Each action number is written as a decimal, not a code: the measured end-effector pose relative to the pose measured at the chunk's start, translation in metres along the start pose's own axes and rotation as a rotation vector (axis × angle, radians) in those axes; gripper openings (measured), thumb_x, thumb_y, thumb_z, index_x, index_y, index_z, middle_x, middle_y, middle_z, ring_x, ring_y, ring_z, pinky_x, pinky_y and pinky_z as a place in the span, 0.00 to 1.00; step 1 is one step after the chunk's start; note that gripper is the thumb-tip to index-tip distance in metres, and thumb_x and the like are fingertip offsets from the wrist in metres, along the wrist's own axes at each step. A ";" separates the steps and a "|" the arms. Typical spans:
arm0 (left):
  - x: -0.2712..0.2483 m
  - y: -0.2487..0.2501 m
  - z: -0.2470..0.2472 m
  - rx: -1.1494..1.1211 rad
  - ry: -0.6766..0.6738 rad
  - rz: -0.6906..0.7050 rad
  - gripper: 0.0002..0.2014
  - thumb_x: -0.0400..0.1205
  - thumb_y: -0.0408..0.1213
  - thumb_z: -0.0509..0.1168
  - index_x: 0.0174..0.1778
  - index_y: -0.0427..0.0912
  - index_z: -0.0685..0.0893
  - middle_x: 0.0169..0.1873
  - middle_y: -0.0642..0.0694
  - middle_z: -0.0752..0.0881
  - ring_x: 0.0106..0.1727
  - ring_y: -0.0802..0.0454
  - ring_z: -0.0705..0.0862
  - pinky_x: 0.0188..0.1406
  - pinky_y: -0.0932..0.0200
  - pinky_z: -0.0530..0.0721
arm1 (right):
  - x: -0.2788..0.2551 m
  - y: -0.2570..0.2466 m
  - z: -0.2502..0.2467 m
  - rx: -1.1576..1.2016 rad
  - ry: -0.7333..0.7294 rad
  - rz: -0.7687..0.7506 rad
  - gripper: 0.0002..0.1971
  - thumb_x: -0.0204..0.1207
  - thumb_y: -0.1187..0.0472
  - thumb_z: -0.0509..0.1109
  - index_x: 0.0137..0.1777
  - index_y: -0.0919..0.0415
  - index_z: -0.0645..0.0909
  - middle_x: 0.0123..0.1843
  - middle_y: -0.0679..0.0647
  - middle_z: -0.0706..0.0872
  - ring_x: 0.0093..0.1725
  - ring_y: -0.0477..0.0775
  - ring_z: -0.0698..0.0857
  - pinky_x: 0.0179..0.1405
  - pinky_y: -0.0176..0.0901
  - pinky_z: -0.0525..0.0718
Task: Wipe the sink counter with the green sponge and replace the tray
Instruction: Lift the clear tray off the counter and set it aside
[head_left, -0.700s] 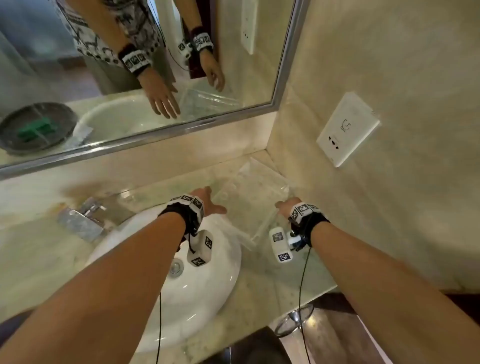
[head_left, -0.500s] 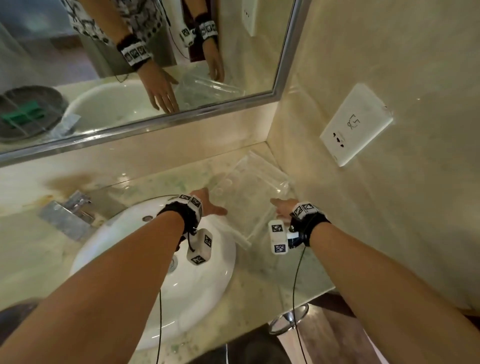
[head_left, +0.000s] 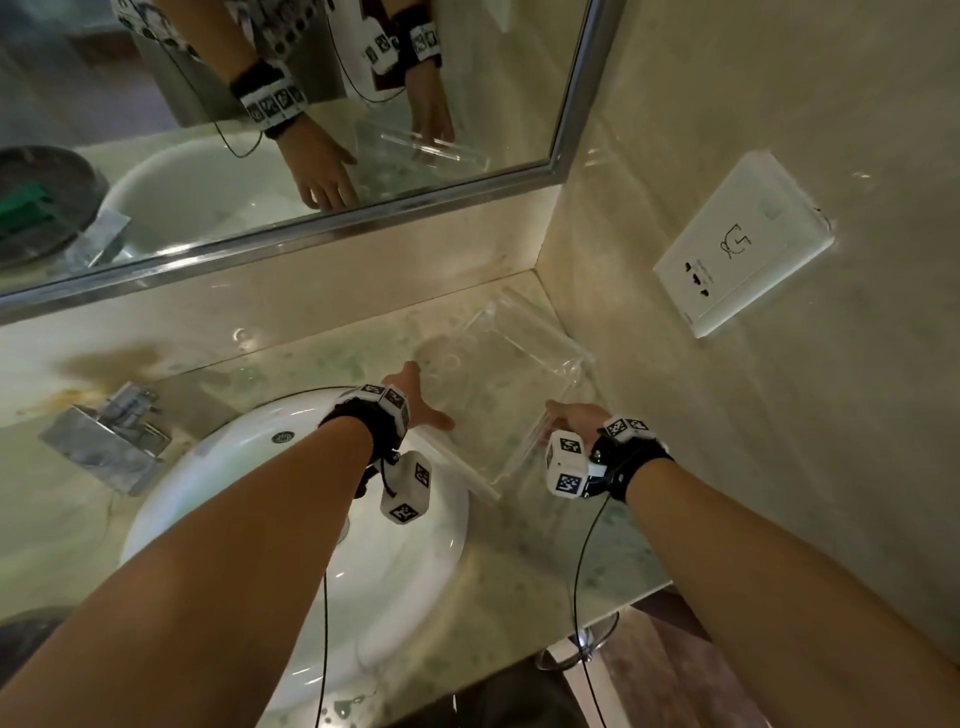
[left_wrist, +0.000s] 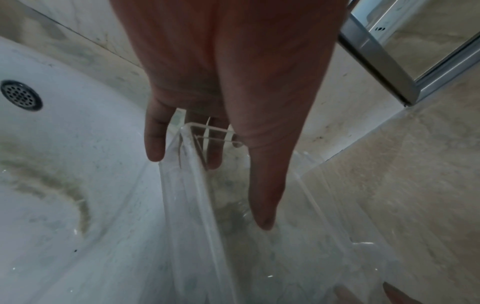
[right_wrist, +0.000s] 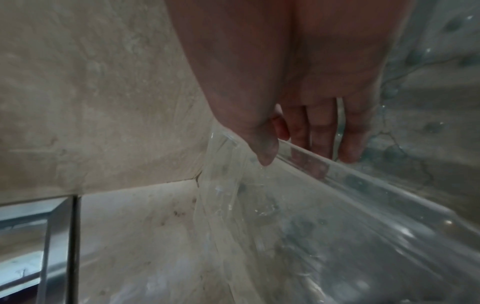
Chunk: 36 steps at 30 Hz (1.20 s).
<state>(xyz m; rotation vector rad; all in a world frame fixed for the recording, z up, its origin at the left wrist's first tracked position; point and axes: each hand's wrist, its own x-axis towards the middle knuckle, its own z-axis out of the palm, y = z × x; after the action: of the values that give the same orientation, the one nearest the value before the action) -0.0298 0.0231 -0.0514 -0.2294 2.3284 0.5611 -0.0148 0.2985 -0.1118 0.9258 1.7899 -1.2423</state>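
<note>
A clear plastic tray (head_left: 498, 395) lies on the marble counter in the corner by the right wall. My left hand (head_left: 415, 400) holds its near-left corner: in the left wrist view my left hand (left_wrist: 228, 144) has the thumb inside the tray (left_wrist: 197, 216) and the fingers outside its wall. My right hand (head_left: 571, 421) grips the near-right end. The right wrist view shows my right hand (right_wrist: 306, 148) with its thumb on the rim of the tray (right_wrist: 337, 205) and its fingers behind the wall. The green sponge (head_left: 23, 210) shows only as a mirror reflection, lying in a dark dish.
A white basin (head_left: 426, 571) fills the counter left of the tray, with a chrome faucet (head_left: 109, 447) behind it. The mirror frame (head_left: 311, 234) runs along the back wall. A white socket plate (head_left: 743, 244) is on the right wall. The counter's front edge (head_left: 571, 639) is near.
The tray sits a little closer to the corner than before. Both hands keep the same hold on it.
</note>
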 end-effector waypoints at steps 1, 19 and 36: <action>0.000 0.000 -0.001 -0.001 0.001 0.001 0.52 0.62 0.57 0.82 0.77 0.41 0.64 0.65 0.38 0.80 0.61 0.37 0.82 0.56 0.43 0.83 | 0.002 0.001 -0.002 0.003 -0.018 0.001 0.21 0.68 0.42 0.75 0.30 0.62 0.89 0.48 0.62 0.92 0.56 0.68 0.88 0.66 0.64 0.80; -0.038 -0.012 -0.027 -0.207 0.040 0.042 0.48 0.64 0.50 0.83 0.76 0.40 0.66 0.67 0.42 0.77 0.63 0.40 0.80 0.53 0.47 0.83 | -0.098 -0.018 0.005 0.430 -0.097 -0.053 0.14 0.79 0.50 0.69 0.45 0.61 0.88 0.38 0.54 0.88 0.20 0.52 0.81 0.35 0.47 0.80; -0.192 -0.120 -0.097 -0.630 0.293 0.023 0.30 0.77 0.49 0.73 0.70 0.42 0.71 0.44 0.39 0.84 0.40 0.46 0.81 0.28 0.60 0.75 | -0.248 -0.058 0.112 0.322 -0.145 -0.414 0.21 0.82 0.57 0.65 0.69 0.73 0.77 0.20 0.50 0.82 0.12 0.45 0.76 0.12 0.29 0.73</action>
<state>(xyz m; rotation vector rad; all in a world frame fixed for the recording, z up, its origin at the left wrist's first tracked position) 0.0878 -0.1274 0.1041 -0.6099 2.3599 1.3426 0.0663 0.1415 0.1029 0.6267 1.7473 -1.8520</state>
